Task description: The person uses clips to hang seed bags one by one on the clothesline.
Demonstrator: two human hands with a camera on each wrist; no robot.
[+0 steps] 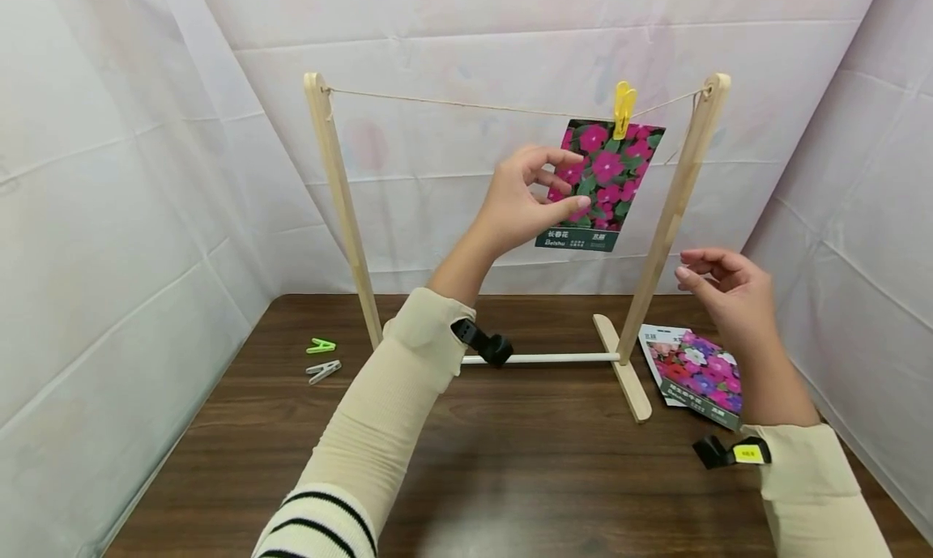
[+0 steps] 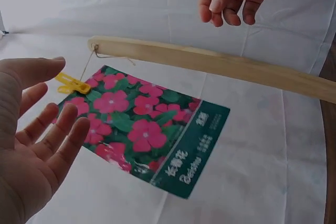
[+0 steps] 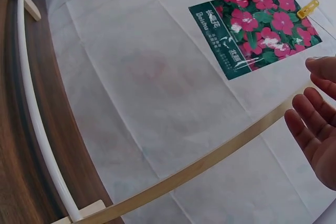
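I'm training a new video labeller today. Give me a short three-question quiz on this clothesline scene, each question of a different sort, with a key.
1. True or false: the yellow peg pins the hanging seed packet to the string.
2. What lies on the table under the right hand? A) scissors B) more seed packets C) a cup
3. Fill in: a green peg and a ___ peg lie at the table's left.

Key: 1 true; 2 B; 3 white. The left hand and the right hand are both open, holding nothing.

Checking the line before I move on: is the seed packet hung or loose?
Hung: the yellow clothespin clamps the seed packet to the string; neither hand grips it.
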